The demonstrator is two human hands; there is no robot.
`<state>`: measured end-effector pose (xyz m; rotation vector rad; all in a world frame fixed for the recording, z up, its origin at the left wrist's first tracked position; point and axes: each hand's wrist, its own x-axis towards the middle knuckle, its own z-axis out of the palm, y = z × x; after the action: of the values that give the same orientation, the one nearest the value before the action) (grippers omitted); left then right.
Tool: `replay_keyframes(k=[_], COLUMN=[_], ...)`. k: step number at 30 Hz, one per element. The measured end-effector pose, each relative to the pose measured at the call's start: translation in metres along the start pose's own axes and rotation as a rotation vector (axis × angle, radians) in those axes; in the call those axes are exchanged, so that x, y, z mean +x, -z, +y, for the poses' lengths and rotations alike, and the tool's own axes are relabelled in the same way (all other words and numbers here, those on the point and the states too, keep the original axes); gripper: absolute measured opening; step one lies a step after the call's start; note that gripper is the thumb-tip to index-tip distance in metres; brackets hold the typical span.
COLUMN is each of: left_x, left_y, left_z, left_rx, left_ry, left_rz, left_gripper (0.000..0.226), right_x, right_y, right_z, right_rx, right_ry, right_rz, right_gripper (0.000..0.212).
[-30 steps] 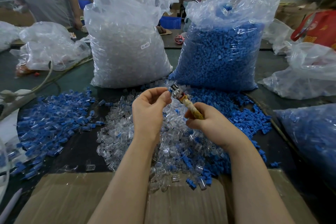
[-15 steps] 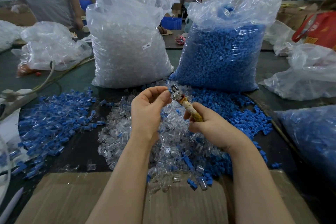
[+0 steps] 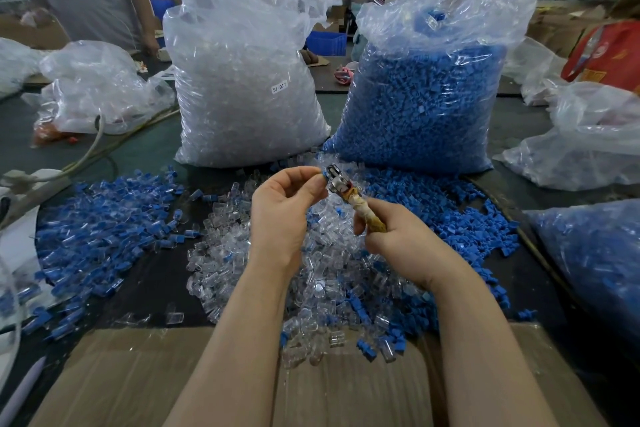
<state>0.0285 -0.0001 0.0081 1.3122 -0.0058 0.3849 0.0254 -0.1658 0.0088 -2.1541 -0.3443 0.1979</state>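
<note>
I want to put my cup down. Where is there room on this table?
Bare dark table lies between the left blue pile and the clear pile. The cardboard in front is bare too. Loose blue pieces crowd the right side.

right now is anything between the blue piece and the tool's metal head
Nothing visible does. The left hand pinches the blue piece right at the tool head; the right hand grips its handle.

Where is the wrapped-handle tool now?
Head view, centre: the right hand grips the tool, metal head against the blue piece the left hand pinches, over clear pieces.
</note>
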Motion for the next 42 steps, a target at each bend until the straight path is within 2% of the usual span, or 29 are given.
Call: replay_keyframes(k=[12, 19, 30, 33, 38, 42], left_x=[0.001, -0.001, -0.002, -0.002, 0.001, 0.007], left_y=[0.003, 0.002, 0.001, 0.002, 0.008, 0.027], left_z=[0.003, 0.004, 0.007, 0.007, 0.009, 0.015], left_rx=[-0.002, 0.011, 0.003, -0.028, -0.192, -0.466], left_ry=[-0.008, 0.004, 0.036, 0.090, 0.292, 0.361], left_rz=[0.011, 0.016, 0.028, 0.039, 0.177, 0.434], left_gripper=[0.011, 0.009, 0.010, 0.010, 0.008, 0.007], right_x=[-0.002, -0.001, -0.003, -0.002, 0.002, 0.006], right_y=[0.001, -0.003, -0.003, -0.002, -0.004, -0.003], right_z=[-0.005, -0.006, -0.008, -0.010, -0.010, -0.005], right_rx=[0.011, -0.037, -0.081, -0.103, -0.184, -0.224], right_ry=[-0.017, 0.004, -0.003, -0.004, -0.047, -0.112], right_rz=[-0.098, -0.010, 0.026, 0.008, 0.023, 0.131], right_gripper=[0.024, 0.023, 0.019, 0.014, 0.014, 0.004])
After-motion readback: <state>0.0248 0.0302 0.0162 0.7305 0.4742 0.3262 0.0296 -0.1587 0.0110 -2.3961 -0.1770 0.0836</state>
